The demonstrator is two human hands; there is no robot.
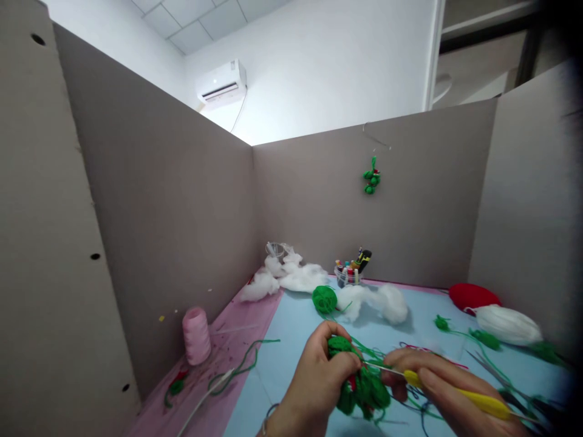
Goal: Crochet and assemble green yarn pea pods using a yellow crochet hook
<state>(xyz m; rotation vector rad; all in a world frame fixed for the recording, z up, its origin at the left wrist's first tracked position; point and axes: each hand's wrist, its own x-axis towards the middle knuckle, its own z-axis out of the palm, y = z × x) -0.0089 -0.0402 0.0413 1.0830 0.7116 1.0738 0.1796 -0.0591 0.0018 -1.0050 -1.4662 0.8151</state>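
Note:
Between thumb and fingers, my left hand (314, 376) pinches a green crocheted piece (376, 391) with several lobes and a bit of red in it. My right hand (449, 388) is closed around a crochet hook (478, 402) with a yellow handle. Its thin metal shaft reaches left to the crocheted piece, close to my left thumb; whether the tip is inside the stitches I cannot tell. Loose green yarn strands run behind and between both hands. A ball of green yarn (325, 300) lies just beyond them on the blue sheet.
White stuffing (303, 276) lies at the back beside a tub of thread spools (348, 276). A pink thread cone (197, 337) stands left. Scissors (494, 370), white yarn (507, 325) and red yarn (473, 297) lie right. A similar green piece (371, 177) hangs on the grey partition (310, 194).

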